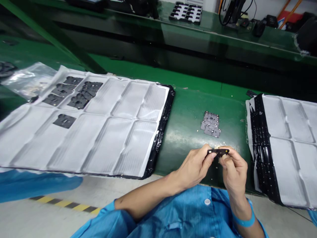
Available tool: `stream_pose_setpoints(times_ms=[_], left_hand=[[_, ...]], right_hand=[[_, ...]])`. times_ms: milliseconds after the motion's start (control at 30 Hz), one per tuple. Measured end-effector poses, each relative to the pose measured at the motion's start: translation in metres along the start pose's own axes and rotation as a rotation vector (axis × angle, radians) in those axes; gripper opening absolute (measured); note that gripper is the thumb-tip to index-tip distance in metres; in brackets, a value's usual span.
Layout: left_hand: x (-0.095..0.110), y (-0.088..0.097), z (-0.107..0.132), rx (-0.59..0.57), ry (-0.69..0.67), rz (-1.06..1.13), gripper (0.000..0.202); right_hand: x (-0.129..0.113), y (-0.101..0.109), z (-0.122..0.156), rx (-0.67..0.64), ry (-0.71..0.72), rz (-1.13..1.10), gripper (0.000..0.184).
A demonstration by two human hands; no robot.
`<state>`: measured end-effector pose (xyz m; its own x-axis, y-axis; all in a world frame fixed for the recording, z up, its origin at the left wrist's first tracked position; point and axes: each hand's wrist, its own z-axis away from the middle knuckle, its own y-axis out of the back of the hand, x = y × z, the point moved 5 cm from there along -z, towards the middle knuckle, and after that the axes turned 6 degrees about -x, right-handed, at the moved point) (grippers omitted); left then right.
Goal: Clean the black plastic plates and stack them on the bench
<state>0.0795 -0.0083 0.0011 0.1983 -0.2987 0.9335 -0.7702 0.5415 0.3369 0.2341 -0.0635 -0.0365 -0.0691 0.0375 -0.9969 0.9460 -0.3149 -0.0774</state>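
Both hands meet over the near edge of the green bench [188,109]. My left hand [195,165] and my right hand [234,170] pinch the two ends of one small flat black part [218,152], held level between the fingertips. Just beyond it a small pile of grey flat parts [211,124] lies on the bench. On the left, a white-lined black tray [104,129] has several dark parts [76,92] in its far left pockets. A stack of similar trays [284,145] sits to the right.
A clear plastic bag [27,81] lies at the far left. A raised green shelf [223,33] at the back carries a black tray with small parts [187,12] and cables. The grey floor below has a yellow-black stripe [64,203].
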Motion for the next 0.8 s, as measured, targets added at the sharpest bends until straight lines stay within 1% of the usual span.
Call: stream_pose_setpoints(times_ms=[133, 300, 400, 467, 533, 600, 700, 800], left_hand=[[-0.004, 0.000, -0.002, -0.015, 0.028, 0.032, 0.022], [-0.004, 0.001, -0.003, -0.027, 0.063, 0.071, 0.022], [-0.004, 0.003, -0.003, -0.058, 0.080, 0.119, 0.022], [-0.004, 0.003, -0.003, -0.075, 0.071, 0.179, 0.027], [-0.006, 0.004, -0.003, -0.053, 0.071, 0.245, 0.033], [-0.010, 0.004, -0.003, -0.006, 0.093, 0.297, 0.036], [-0.015, 0.003, -0.004, 0.042, 0.154, 0.332, 0.038], [-0.018, 0.002, -0.004, 0.062, 0.189, 0.349, 0.038]], right_hand=[[-0.002, -0.001, -0.003, -0.055, -0.012, -0.033, 0.024], [-0.004, 0.000, -0.007, -0.075, -0.029, 0.001, 0.021], [-0.012, 0.000, -0.006, -0.055, 0.000, 0.087, 0.017], [-0.019, -0.001, -0.005, -0.029, 0.032, 0.175, 0.017], [-0.026, -0.003, -0.004, -0.032, 0.067, 0.241, 0.019], [-0.031, -0.005, -0.003, -0.060, 0.100, 0.278, 0.018], [-0.033, -0.007, 0.000, -0.089, 0.142, 0.325, 0.016], [-0.033, -0.008, 0.002, -0.100, 0.195, 0.385, 0.015]])
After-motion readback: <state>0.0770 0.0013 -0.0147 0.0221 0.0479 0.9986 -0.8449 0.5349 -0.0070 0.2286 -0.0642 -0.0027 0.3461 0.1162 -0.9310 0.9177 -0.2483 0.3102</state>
